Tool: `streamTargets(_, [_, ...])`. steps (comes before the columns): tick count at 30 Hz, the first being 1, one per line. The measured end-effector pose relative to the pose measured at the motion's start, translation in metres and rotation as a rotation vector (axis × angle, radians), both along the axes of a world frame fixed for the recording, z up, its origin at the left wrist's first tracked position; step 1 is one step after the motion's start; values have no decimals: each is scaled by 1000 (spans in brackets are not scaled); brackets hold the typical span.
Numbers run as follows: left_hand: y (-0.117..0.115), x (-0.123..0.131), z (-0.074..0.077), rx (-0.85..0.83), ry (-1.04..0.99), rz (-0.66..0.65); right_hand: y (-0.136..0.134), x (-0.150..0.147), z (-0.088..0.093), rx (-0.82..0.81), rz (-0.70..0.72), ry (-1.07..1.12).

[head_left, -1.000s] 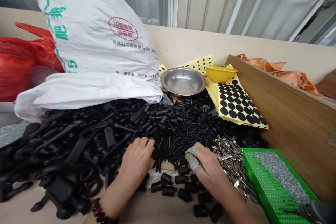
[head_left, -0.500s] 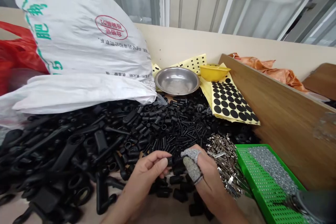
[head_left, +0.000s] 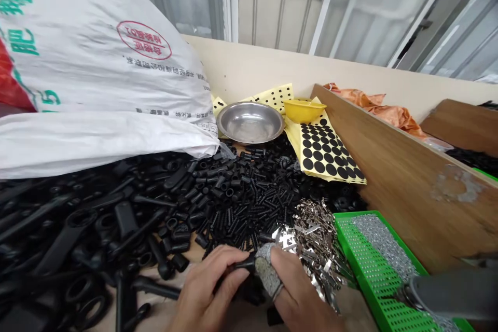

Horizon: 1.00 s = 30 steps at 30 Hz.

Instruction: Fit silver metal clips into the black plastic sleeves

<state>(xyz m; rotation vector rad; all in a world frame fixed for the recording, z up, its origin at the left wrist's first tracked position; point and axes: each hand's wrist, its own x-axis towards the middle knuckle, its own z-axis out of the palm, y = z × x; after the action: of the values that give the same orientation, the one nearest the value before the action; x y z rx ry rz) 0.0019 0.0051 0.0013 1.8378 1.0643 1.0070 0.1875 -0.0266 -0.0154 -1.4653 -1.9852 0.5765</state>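
A cluttered workbench under louvred windows, walled at the back by a cream board and on the right by a wooden partition [head_left: 404, 176], carries a sprawl of black plastic parts [head_left: 128, 218]: long handle-shaped mouldings to the left, short ribbed tubes and sleeves toward the middle. At the bottom edge the person's left hand [head_left: 208, 293] and right hand [head_left: 299, 295] meet over a small black plastic piece [head_left: 243, 265], the left thumb and forefinger closed on it in a pinch, the right hand's grey knitted finger cot [head_left: 268, 272] pressed against its other end. The piece looks light, rigid and smooth, likely best gripped across its sides, where bare skin might slip and the cot's weave gives purchase. Just right of the hands lies a heap of thin, shiny metal clips [head_left: 317, 244], sharp-edged by the look, beside a perforated green tray [head_left: 350, 254] of small silvery hardware. Farther back sit a steel dish [head_left: 251, 123], a yellow bowl [head_left: 303, 110] and yellow sheets of black round pads [head_left: 327, 153]. A printed white woven sack [head_left: 97, 83] slumps over the pile.
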Motion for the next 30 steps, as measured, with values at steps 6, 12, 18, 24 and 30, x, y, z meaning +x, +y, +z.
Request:
streamTargets(6, [-2,-2,-4,321,67,15,0,-4,3,-154,-20,148])
streamTargets(12, [-2,-1,1,-127,19,26,3,-7,14,198,130,-137])
streamTargets(18, [-6,-1,-2,-217,-82,-5,6,-11,14,235,171,-174])
streamTargets(24, [-11,3,-13,-117,-53,17,4,-9,9,122,138,-96])
streamTargets(30, [3,-3,-17,-103,122,105,16,2,14,-10,99,-94])
